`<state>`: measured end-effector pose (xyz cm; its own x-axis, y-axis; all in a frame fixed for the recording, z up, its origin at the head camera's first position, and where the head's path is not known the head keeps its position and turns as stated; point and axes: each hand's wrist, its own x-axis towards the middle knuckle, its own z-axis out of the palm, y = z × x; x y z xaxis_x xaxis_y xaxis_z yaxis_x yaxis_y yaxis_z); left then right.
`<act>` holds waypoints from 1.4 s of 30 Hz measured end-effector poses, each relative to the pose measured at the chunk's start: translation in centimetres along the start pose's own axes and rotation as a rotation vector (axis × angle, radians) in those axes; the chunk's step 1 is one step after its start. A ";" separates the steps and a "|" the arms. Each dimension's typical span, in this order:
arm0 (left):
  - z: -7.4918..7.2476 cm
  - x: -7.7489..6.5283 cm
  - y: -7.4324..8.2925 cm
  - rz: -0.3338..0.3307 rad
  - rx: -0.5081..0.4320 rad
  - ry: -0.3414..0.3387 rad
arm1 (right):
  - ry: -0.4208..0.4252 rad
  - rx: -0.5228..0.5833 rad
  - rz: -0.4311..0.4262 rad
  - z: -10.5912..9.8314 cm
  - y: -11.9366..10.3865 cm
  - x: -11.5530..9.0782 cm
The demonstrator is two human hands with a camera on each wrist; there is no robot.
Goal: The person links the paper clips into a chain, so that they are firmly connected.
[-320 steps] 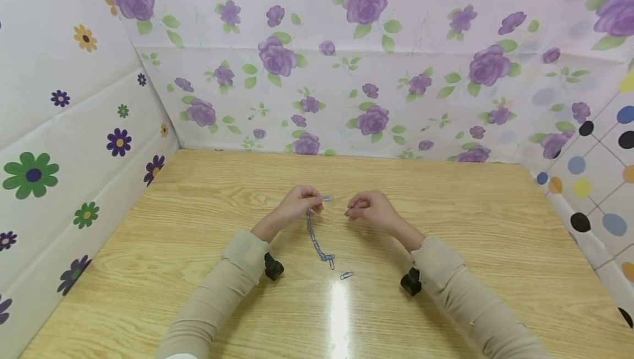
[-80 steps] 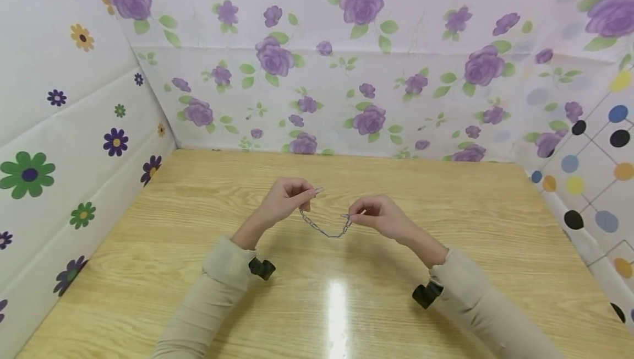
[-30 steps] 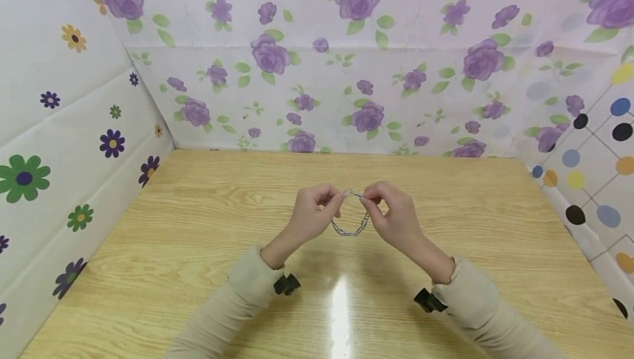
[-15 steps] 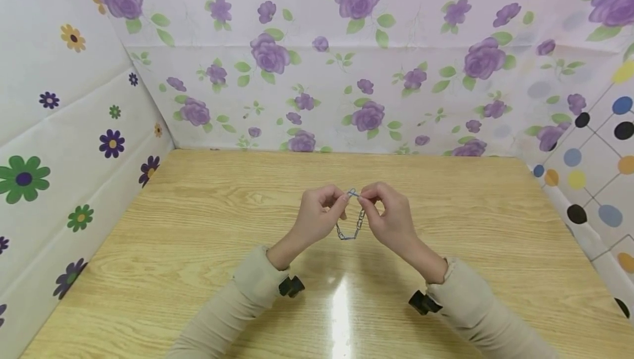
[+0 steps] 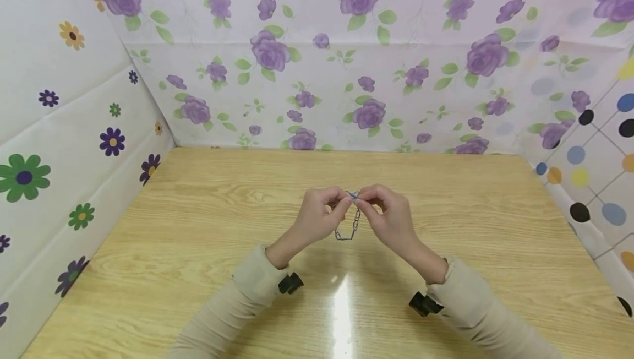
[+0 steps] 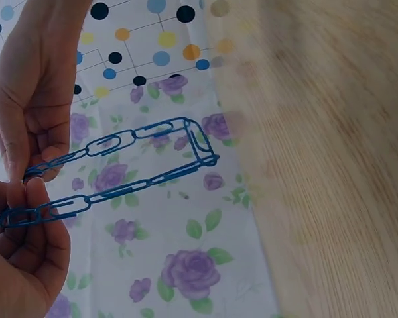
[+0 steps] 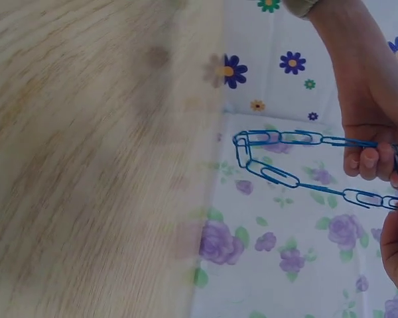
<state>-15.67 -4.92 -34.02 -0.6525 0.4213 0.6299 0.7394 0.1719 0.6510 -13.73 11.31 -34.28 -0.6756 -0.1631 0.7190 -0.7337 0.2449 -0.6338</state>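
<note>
A chain of linked blue paper clips (image 6: 109, 142) hangs in a loop between my two hands, above the table. My left hand (image 5: 319, 213) pinches one end of it between thumb and fingers. The other end is pinched by my right hand (image 5: 388, 213), whose fingertips almost meet the left ones. Between the fingertips the end clips (image 5: 353, 195) cross each other in the head view. In the right wrist view the chain (image 7: 278, 175) sags in a narrow U, and fingers hide parts of its end clips.
Under the hands lies a wood-grain table (image 5: 223, 183) with a bright light reflection near its front. Flowered cloth (image 5: 297, 100) hangs behind it, with patterned cloths at both sides. A small black camera (image 5: 290, 283) sits on each wrist.
Earlier the chain lay partly on the table beside a loose clip. Since then my hands have lifted it, brought its ends together, and in the last second moved slightly closer.
</note>
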 end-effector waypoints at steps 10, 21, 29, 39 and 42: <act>0.1 -0.1 -0.3 0.281 0.343 0.049 | -0.022 0.051 0.150 -0.3 -0.1 -0.1; -0.3 -0.4 -0.5 0.399 0.718 0.066 | -0.074 0.140 0.377 -1.4 0.6 -0.2; -2.4 -0.6 -1.1 0.255 0.534 0.086 | -0.165 0.241 0.565 -3.4 0.8 -0.1; -1.4 -0.3 -0.6 0.112 0.170 -0.021 | -0.170 0.260 0.527 -3.1 0.5 0.2; -1.1 -0.3 -0.6 0.029 0.084 -0.028 | -0.162 0.255 0.470 -2.7 0.4 0.1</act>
<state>-16.08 -6.11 -34.16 -0.6269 0.4513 0.6351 0.7698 0.2330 0.5943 -13.92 13.98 -33.72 -0.9221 -0.2419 0.3020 -0.3314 0.0908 -0.9391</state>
